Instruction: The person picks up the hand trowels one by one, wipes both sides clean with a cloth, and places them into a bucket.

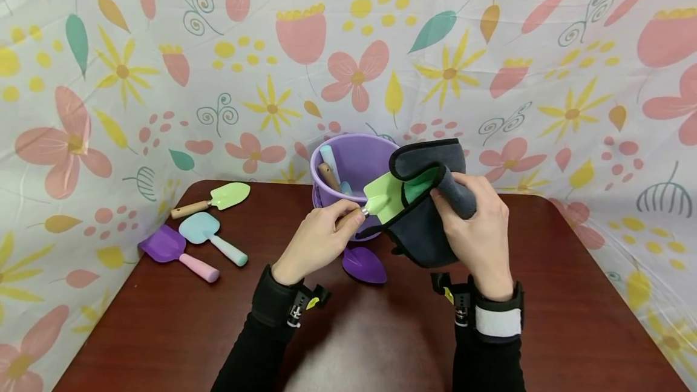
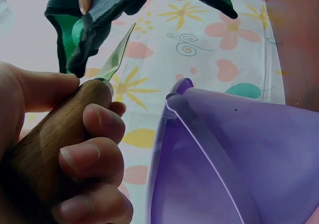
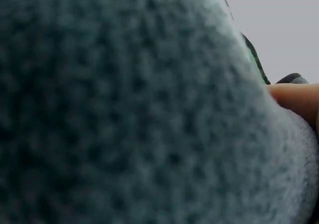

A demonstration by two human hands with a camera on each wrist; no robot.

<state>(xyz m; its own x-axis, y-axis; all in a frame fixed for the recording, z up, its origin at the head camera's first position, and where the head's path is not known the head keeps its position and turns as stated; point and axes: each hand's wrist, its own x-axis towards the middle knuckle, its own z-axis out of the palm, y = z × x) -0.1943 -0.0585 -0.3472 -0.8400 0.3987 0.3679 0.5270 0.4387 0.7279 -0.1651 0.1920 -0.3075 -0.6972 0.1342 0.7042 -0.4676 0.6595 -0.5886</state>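
1. In our left hand (image 1: 321, 231) we grip the wooden handle of a pale green trowel (image 1: 383, 193), raised near the purple bucket (image 1: 373, 162).
2. With our right hand (image 1: 484, 222) we hold grey fabric (image 1: 425, 238), black-edged and green-lined; the trowel's blade is at its opening, though we cannot tell whether they touch.
3. On our desk (image 1: 555, 301), a dark purple scoop (image 1: 365, 265) lies before the bucket, and three more hand tools (image 1: 200, 227) lie to the left.
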